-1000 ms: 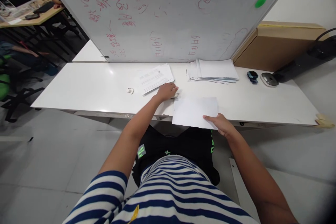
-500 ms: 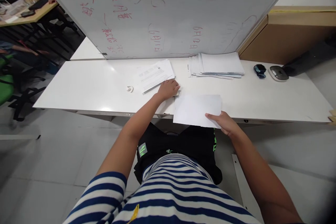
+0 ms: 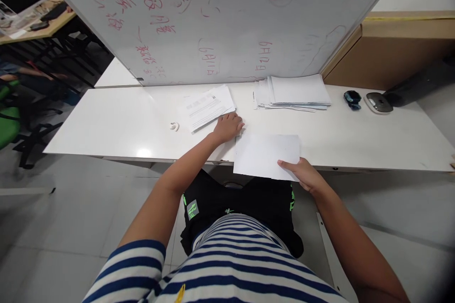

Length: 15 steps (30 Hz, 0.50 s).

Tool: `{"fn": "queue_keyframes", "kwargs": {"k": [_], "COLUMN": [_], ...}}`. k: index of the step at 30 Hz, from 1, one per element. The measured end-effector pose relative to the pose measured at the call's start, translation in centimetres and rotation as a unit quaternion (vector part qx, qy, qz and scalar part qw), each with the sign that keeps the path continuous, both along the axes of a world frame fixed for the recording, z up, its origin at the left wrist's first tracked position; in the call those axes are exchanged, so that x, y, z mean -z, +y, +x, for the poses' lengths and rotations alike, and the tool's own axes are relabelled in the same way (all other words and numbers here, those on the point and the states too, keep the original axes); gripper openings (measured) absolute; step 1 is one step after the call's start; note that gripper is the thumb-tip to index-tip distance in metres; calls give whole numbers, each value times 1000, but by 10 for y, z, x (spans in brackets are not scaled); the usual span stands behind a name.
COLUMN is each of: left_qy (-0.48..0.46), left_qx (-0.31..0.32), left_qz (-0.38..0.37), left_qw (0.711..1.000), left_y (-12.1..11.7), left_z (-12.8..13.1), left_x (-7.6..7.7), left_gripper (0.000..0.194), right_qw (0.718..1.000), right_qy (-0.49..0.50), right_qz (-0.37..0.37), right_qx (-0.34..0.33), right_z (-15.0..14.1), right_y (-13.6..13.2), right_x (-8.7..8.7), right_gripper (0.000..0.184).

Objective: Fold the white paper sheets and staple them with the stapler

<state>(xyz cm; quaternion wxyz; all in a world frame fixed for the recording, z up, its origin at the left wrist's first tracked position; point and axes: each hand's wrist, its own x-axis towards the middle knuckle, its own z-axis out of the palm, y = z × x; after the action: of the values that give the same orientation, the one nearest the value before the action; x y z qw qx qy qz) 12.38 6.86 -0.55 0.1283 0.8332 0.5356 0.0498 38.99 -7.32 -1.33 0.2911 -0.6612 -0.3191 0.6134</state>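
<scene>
The person's right grip (image 3: 304, 173) is closed on the near right corner of the white paper (image 3: 263, 155), which reaches over the near edge of the bench (image 3: 113, 120), if I take twelve o'clock toward the whiteboard (image 3: 241, 23). At ten o'clock from it, I see the left grip (image 3: 228, 126) half curled beside the paper's far left corner, but whether it holds something I cannot tell. Farther out from the left grip, printed sheets (image 3: 208, 108) lie at eleven, a paper stack (image 3: 300, 90) at two, and a small white curled object (image 3: 174, 126) at nine.
</scene>
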Motion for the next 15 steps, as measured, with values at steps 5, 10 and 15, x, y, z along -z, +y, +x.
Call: {"fn": "queue_keyframes", "kwargs": {"k": [5, 10, 15], "left_qy": [-41, -69, -109], "left_qx": [2, -29, -36], "left_qz": [-4, -18, -43], "left_qw": [999, 997, 992], "left_y": [-1, 1, 0], "left_z": [-4, -6, -10], "left_x": [-3, -5, -13], "left_gripper": [40, 39, 48], "right_qw": [1000, 1000, 1000], "right_qy": [2, -13, -5], "right_qz": [-5, 1, 3], "right_qx": [2, 13, 20], "right_z": [-2, -4, -5], "right_y": [-1, -2, -3], "right_x": [-5, -7, -5], "right_gripper": [46, 50, 47]}}
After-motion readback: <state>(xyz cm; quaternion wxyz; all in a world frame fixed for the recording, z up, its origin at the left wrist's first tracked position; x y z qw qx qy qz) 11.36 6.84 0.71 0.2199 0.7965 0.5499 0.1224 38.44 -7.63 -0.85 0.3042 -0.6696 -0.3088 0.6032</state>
